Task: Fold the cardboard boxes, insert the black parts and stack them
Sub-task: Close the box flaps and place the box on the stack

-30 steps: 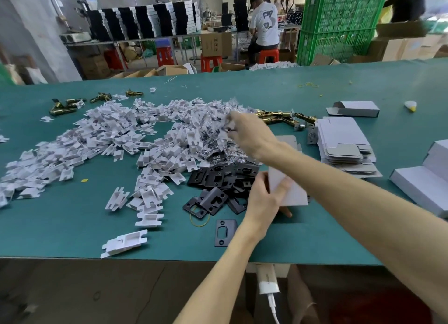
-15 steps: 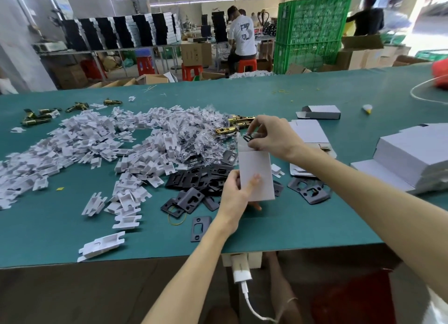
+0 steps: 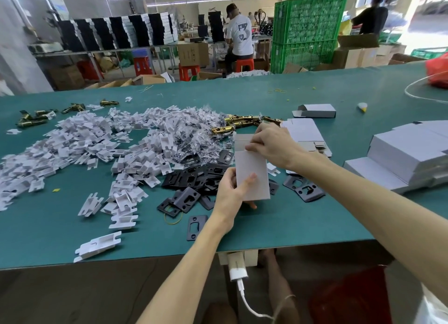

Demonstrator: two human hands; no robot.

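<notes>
A small white cardboard box (image 3: 253,175) stands upright over the green table (image 3: 291,217). My left hand (image 3: 230,194) grips its lower part from the left. My right hand (image 3: 271,145) pinches at the box's open top, where the flap (image 3: 242,141) stands up. Whether a part sits under those fingers is hidden. Black metal plates (image 3: 194,178) lie in a pile just left of the box, and two more black plates (image 3: 303,189) lie to its right. Flat unfolded boxes (image 3: 305,132) are stacked behind my right hand.
A big heap of white plastic inserts (image 3: 92,149) covers the left of the table. Brass latches (image 3: 238,123) lie behind the box. Folded white boxes (image 3: 407,154) are stacked at the right. One folded box (image 3: 315,110) lies further back. People work at benches beyond.
My right hand came back from the heap of small parts to the top of the box. My left hand lifted the box more upright. The camera view swung to the right.
</notes>
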